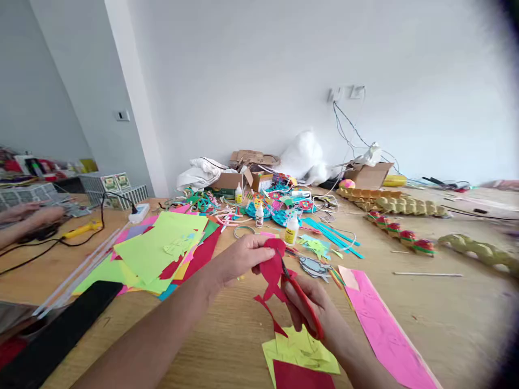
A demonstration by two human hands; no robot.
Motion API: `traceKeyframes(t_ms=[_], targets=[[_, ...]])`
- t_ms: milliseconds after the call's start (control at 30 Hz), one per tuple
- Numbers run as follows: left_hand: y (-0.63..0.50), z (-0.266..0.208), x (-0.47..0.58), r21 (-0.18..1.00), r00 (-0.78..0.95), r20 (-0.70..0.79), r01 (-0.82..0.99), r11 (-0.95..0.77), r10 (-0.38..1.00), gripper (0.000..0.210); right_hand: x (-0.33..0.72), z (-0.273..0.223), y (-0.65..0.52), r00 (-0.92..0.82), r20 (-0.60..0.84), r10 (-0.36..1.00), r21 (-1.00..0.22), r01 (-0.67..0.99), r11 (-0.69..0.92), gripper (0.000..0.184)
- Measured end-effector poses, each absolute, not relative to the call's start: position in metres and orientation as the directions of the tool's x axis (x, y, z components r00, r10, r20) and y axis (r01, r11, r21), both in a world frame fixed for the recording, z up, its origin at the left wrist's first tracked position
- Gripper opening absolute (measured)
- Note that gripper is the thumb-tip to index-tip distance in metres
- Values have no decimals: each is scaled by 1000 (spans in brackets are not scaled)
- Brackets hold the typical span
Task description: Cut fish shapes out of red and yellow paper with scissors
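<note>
Pinched between the thumb and fingers of my left hand [243, 256] is a piece of red paper [271, 272], cut in a fish-like outline with a forked tail. My right hand [310, 305] grips red-handled scissors [302, 302], their blades at the paper's right edge. A thin red offcut [270, 313] dangles or lies below the paper; I cannot tell which. Under my hands are yellow paper sheets [308, 351] with drawn lines and a dark red sheet [304, 375]. A grey paper fish [314, 267] rests just beyond my right hand.
Coloured paper sheets [162, 248] are piled at left, near a black phone-like slab [68, 324]. Glue bottles [291, 229] stand ahead. A pink sheet [385, 329] and egg-carton strips [409, 207] lie at right. Another person's hands [32, 216] are at far left, near a yellow glue gun [83, 229].
</note>
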State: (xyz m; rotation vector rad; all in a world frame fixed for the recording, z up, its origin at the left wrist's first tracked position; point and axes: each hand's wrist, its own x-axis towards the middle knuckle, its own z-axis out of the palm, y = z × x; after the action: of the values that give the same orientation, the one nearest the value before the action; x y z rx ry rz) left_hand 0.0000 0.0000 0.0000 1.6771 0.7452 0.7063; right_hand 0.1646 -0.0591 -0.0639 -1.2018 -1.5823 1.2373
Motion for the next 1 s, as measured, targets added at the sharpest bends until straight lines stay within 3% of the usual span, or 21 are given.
traceKeyframes(t_ms=[533, 1000], targets=[[-1, 2, 0, 991, 645, 32, 78, -108, 763, 17, 165, -65, -57, -271, 32, 962, -969, 226, 96, 44], [1, -1, -1, 985, 627, 53, 95, -144, 777, 22, 163, -65, -54, -264, 15, 964, -974, 215, 74, 45]])
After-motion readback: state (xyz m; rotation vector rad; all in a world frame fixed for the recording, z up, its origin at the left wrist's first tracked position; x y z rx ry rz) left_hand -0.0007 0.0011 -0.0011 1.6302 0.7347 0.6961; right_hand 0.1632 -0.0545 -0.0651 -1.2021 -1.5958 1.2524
